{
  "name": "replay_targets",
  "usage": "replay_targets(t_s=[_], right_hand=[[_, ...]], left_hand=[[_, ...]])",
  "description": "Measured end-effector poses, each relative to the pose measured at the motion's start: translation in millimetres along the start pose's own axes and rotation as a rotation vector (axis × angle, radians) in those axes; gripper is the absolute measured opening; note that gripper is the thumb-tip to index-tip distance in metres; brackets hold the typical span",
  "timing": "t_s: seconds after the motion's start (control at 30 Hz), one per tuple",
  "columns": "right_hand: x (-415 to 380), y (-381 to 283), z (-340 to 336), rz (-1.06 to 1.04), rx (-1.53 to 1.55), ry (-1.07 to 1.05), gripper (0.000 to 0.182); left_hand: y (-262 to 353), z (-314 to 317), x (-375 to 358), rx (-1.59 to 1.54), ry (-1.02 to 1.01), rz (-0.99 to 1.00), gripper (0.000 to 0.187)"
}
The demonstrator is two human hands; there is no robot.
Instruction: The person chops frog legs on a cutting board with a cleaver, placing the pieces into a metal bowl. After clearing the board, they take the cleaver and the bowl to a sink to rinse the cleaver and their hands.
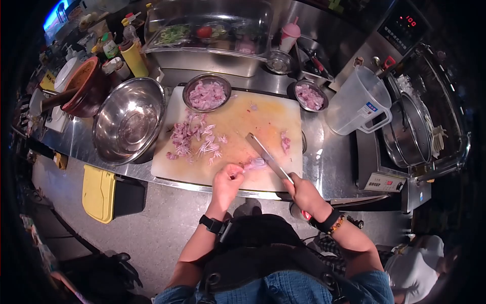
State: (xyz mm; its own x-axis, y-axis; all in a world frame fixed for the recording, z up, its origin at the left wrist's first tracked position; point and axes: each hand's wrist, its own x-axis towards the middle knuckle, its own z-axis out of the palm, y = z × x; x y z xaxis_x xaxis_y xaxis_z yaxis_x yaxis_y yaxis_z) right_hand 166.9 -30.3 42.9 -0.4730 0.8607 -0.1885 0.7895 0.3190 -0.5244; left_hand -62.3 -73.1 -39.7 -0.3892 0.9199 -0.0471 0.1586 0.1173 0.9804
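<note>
My left hand (228, 182) is closed at the near edge of the cutting board (271, 116), pinching one end of a pale pink piece of meat (257, 163). In my right hand (305, 195) is the handle of a knife (267, 156), its blade slanting up and left across that piece. To the left on the board lies a pile of pink meat pieces (190, 139), several with thin, spread, toe-like ends. A small scrap of meat (285, 143) sits right of the blade. Pink pieces also fill a steel bowl (205, 110) at the board's back left.
A second small bowl (293, 93) of meat stands behind right. Left of the board is a large steel bowl (114, 134); right, a plastic jug (349, 109) and a pot (400, 144). A yellow-lidded bin (98, 195) stands below. Another person's light sleeve (415, 271) shows lower right.
</note>
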Motion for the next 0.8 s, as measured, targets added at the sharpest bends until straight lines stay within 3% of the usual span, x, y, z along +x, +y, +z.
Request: replay_targets(t_s=[0.17, 0.27, 0.37, 0.47, 0.57, 0.67, 0.73, 0.77, 0.8], right_hand=[[-15, -1, -10, 0.066, -0.063, -0.046, 0.035], [5, -15, -6, -0.005, -0.045, 0.018, 0.033], [23, -19, 2, -0.09, -0.026, 0.078, 0.032], [14, -1, 0, -0.064, 0.08, 0.034, 0.033], [4, 33, 14, -0.035, 0.174, 0.163, 0.035], [-4, 41, 6, 0.359, 0.864, -0.132, 0.034], [-11, 36, 5, 0.346, 0.93, -0.057, 0.033], [-14, 36, 6, 0.341, 0.942, -0.042, 0.033], [-15, 38, 7, 0.338, 0.952, -0.029, 0.033]], left_hand=[[9, -7, -1, -0.017, -0.026, -0.089, 0.011], [12, -2, -28, -0.067, -0.218, -0.133, 0.01], [3, 4, -46, -0.079, -0.215, -0.044, 0.01], [7, -12, -39, -0.221, -0.177, -0.176, 0.009], [37, -16, -22, -0.122, -0.104, -0.066, 0.007], [55, -4, -7, 0.11, -0.014, 0.206, 0.006], [69, 3, 1, 0.299, -0.006, 0.416, 0.009], [63, 3, 3, 0.606, -0.081, 0.461, 0.015], [51, 9, 4, 0.587, -0.085, 0.542, 0.016]])
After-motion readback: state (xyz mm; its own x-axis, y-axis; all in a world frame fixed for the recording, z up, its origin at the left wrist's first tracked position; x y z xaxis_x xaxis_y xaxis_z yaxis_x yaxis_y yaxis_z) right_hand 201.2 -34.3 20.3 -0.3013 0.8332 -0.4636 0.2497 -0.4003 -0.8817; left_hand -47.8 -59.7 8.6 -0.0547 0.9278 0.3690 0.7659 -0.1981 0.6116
